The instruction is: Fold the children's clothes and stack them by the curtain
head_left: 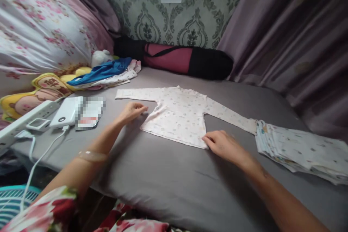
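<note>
A small shirt [181,114] is laid flat on the bed [168,177], one cuff reaching the folded clothes [301,148]. Its near hem corner is pinched in the grip of the right hand [221,144], thumb against fingers. The left hand [132,111] is held half-curled just beside the opposite side; nothing is seen in it, and whether its fingertips meet cannot be told. The cloth can be judged light, soft, limp and easily creased, best taken by hem corners or shoulders.
</note>
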A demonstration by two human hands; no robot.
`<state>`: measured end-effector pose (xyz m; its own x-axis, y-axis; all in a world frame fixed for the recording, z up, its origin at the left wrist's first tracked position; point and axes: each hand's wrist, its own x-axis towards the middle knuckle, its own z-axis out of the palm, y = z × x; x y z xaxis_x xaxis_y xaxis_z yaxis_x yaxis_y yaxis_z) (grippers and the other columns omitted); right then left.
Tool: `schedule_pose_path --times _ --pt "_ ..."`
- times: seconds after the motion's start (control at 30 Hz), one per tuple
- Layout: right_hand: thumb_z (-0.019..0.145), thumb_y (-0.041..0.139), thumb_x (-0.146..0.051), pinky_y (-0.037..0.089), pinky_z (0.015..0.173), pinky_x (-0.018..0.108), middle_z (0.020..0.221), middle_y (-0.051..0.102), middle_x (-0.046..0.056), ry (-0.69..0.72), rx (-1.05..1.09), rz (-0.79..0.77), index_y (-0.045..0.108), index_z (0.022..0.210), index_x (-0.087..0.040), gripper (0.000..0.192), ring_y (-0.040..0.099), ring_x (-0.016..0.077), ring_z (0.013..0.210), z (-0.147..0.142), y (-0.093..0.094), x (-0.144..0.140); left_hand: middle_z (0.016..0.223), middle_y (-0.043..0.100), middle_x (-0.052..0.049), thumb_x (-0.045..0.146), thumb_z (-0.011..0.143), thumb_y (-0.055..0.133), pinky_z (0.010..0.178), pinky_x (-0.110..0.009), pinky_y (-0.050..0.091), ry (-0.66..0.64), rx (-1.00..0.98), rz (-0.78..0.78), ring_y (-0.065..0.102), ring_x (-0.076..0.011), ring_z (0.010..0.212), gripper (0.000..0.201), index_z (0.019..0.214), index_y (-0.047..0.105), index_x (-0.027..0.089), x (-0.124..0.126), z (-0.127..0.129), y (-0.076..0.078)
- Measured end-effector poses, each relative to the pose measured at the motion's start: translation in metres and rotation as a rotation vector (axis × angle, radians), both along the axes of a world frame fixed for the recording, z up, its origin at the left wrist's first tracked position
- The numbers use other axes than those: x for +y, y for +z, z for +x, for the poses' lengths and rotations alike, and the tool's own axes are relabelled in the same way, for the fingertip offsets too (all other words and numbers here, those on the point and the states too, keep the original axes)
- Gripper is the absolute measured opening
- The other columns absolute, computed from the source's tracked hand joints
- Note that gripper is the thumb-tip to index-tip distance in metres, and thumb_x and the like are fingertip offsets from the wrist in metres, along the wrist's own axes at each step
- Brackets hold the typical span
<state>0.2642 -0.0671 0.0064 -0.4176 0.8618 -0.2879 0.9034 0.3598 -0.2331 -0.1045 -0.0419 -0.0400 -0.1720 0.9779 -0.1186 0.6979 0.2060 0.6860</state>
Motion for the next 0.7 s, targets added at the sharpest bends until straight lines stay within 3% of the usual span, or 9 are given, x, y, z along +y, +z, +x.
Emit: schedule_pose_path --times 0.07,0.17,0.3,0.43,0.57,0.7 --pt "0.098 0.04 -0.031 0.042 0.072 0.029 0.091 0.073 0.008 0.06 0.019 0.105 0.072 0.082 -0.022 0.036 0.066 0.0217 0.087 -0.035 0.002 0.019 0.05 0.053 0.0 0.046 0.08 0.055 0.049 -0.024 0.03 0.14 -0.016 -0.047 0.046 -0.0113 0.048 0.037 0.077 0.072 0.012 0.022 0.01 -0.002" --pt "0.098 0.038 -0.022 0.041 0.091 0.029 0.11 0.07 0.009 0.169 0.157 0.246 0.069 0.106 -0.02 0.032 0.061 0.0209 0.108 -0.098 -0.018 0.046 0.047 0.054 -0.003 0.046 0.077 0.058 0.051 -0.026 0.032 0.268 0.068 -0.076 0.052 -0.0156 0.051 0.036 0.069 0.072 0.013 0.049 0.027 -0.006" --pt "0.098 0.031 -0.02 0.028 0.111 0.035 0.144 0.049 0.016 0.136 0.221 0.285 0.047 0.139 -0.01 0.045 0.04 0.0237 0.136 -0.16 -0.056 0.07 0.063 0.068 -0.01 0.046 0.074 0.062 0.058 -0.028 0.039 0.326 0.154 -0.1 0.065 -0.0227 0.069 0.034 0.074 0.075 0.014 0.066 0.045 -0.009" --pt "0.099 0.029 -0.032 0.01 0.119 0.044 0.159 0.021 0.018 0.036 0.23 0.235 0.026 0.15 -0.002 0.059 0.012 0.0273 0.148 -0.181 -0.077 0.079 0.081 0.074 -0.013 0.036 0.074 0.062 0.069 -0.029 0.043 0.324 0.174 -0.091 0.068 -0.025 0.086 0.027 0.085 0.077 0.017 0.07 0.055 -0.01" --pt "0.099 0.025 -0.041 0.003 0.119 0.046 0.161 0.013 0.017 -0.002 0.219 0.207 0.022 0.152 0.0 0.067 0.006 0.0272 0.149 -0.182 -0.086 0.078 0.089 0.075 -0.013 0.033 0.078 0.059 0.075 -0.029 0.045 0.307 0.225 -0.051 0.067 -0.025 0.091 0.028 0.092 0.076 0.017 0.072 0.054 -0.011" --pt "0.098 0.026 -0.049 0.0 0.119 0.046 0.161 0.013 0.016 0.004 0.21 0.245 0.022 0.152 -0.003 0.071 0.006 0.0269 0.149 -0.181 -0.087 0.077 0.098 0.072 -0.013 0.035 0.085 0.052 0.083 -0.031 0.044 0.251 0.405 0.092 0.064 -0.0253 0.098 0.031 0.095 0.075 0.016 0.076 0.047 -0.017"
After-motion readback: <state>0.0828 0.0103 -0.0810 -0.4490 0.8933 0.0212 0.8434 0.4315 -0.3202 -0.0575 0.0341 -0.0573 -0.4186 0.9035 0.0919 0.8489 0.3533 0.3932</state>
